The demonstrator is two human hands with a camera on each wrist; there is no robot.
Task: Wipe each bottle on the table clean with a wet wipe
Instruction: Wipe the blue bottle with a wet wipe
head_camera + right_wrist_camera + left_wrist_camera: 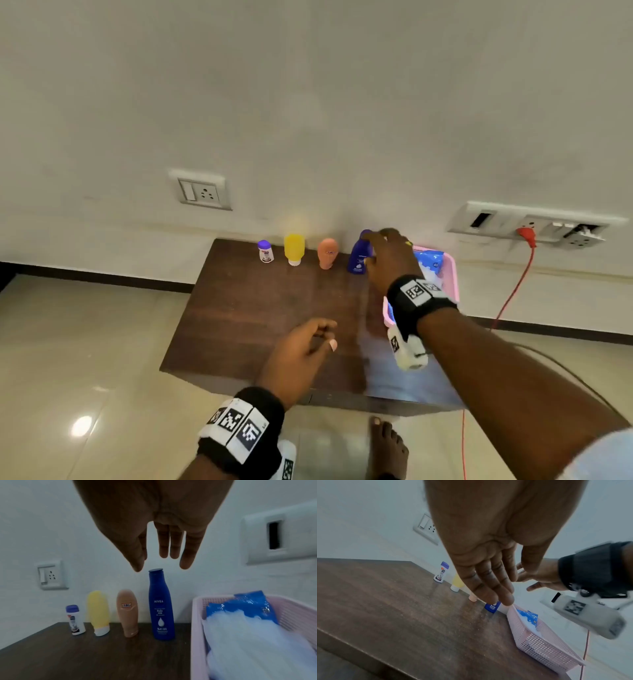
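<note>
Fingers of the right hand (pixel 159 545) hung spread and empty directly above the cap of the upright blue bottle (pixel 162 605), at the table's far edge. The left hand (pixel 301 356), loosely curled, holding nothing, hovered farther away.

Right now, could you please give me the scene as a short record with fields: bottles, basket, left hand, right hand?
bottles: four upright in a row by the wall: small white bottle, yellow bottle, tan bottle, blue bottle
basket: pink basket right of the row, holding a blue wipes pack
left hand: empty, above the table
right hand: fingers spread over the blue bottle's cap, not gripping
</note>
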